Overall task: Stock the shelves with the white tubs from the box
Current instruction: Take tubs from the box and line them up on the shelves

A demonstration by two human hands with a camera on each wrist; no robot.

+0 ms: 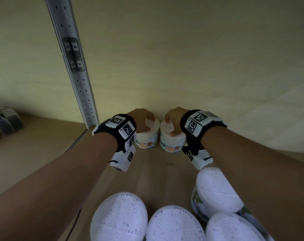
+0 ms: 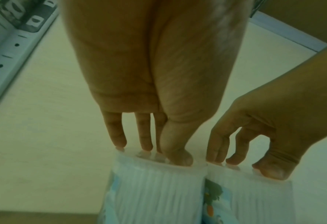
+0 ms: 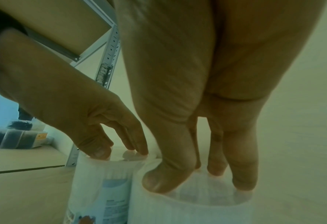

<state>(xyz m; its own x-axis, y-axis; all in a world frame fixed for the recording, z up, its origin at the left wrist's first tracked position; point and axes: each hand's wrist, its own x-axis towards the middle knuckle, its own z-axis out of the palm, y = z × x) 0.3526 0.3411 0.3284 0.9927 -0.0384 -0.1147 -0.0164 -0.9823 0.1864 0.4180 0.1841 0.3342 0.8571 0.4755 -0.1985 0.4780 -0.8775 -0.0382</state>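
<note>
Here, each hand's fingers (image 2: 118, 136) grip a round, ribbed white tub (image 1: 148, 136); tubs touching.

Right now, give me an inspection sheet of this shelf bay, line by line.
Surface: pale wooden shelf board, bare strip down the middle.
Job's things: two white round tubs of cotton buds side by side at the back wall, left tub, right tub; four more white tubs nearer the camera.
Clutter: dark wrapped packs on the neighbouring shelf.
Grippers: left hand grips the left tub's rim; right hand grips the right tub's rim.
Cables: nothing seen.
Surroundings: perforated grey metal upright, cream back panel.
</note>
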